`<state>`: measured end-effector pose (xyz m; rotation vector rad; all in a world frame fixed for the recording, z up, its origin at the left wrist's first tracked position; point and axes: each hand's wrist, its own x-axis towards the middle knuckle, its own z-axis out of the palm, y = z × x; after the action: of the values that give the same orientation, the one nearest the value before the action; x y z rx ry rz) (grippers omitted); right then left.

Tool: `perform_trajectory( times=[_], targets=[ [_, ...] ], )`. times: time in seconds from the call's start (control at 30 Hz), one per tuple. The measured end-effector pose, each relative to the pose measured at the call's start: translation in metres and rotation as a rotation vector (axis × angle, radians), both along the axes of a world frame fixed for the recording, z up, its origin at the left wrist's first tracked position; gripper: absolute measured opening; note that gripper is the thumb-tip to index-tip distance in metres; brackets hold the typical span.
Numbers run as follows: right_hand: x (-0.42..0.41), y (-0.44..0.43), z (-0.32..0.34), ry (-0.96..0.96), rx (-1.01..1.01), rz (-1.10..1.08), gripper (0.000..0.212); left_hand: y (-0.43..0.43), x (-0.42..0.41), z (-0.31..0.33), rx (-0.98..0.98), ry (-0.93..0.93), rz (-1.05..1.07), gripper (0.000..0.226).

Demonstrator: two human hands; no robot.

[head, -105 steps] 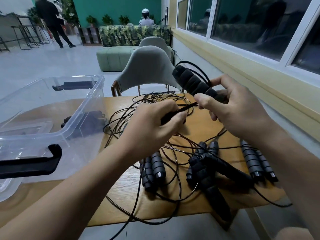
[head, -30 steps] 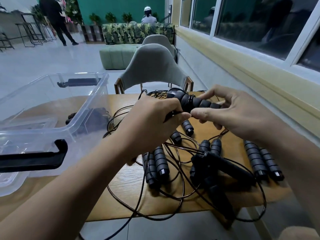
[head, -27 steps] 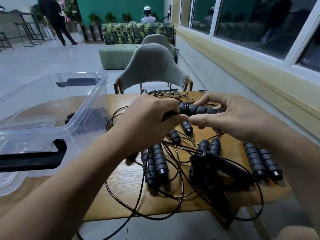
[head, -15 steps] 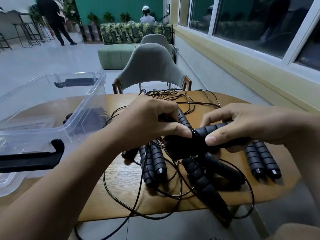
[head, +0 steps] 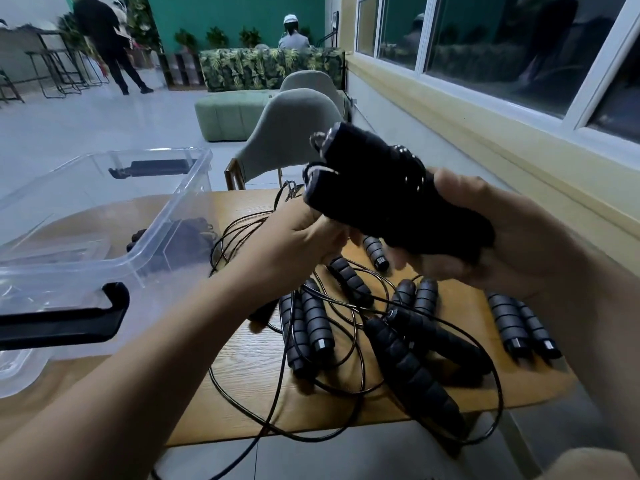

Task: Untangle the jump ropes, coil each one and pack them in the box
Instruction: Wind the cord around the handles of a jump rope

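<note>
A: Two handles side by side with cord wound round them, so one rope bundle, held up in the air over the table. Half a second back it sits low, right on top of the loose handles

B: Who has it?

A: Mostly the right hand. Its fingers curl under and round the thick end. The left hand is at the lower handle tip, fingers bent in and pinching it from below. It's blurred there, so I can't tell whether the pinch is on cord or foam

B: Orientation?

A: Tilted, free ends pointing up and left, toward the chair. Earlier it lies nearly flat between both hands

B: Box?

A: Clear box sits open on the left part of the table, same spot throughout. One packed rope shows dark through its near wall. There's a black latch on the near end. The bundle is not in the box; it's to the right of it and above rim level

B: Rest of the pile?

A: Loose ropes are unchanged on the wood. Paired handles lie below the hands, with another pair well off to the right. Thin cord loops between them and over the near edge. 3.5 s ago the left hand draws a cord end out from the raised handles; now cord sits wound round them
</note>
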<state>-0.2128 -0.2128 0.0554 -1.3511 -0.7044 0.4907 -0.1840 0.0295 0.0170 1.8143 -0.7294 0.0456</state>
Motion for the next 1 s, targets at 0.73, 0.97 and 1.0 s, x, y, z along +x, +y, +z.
perform_trajectory(
  times=[0.73,0.97,1.0],
  targets=[
    [0.001,0.021,-0.008,-0.545,-0.278,-0.982,0.048,-0.008,0.004,-0.012,0.406,-0.283,0.238,0.022],
    [0.011,0.015,-0.014,-0.588,-0.787,-0.982,0.059,-0.002,0.005,-0.007,0.466,-0.525,0.348,0.018],
    [0.012,0.014,-0.012,-0.569,-0.849,-0.941,0.059,-0.001,0.007,-0.007,0.465,-0.553,0.35,0.019]
  ],
)
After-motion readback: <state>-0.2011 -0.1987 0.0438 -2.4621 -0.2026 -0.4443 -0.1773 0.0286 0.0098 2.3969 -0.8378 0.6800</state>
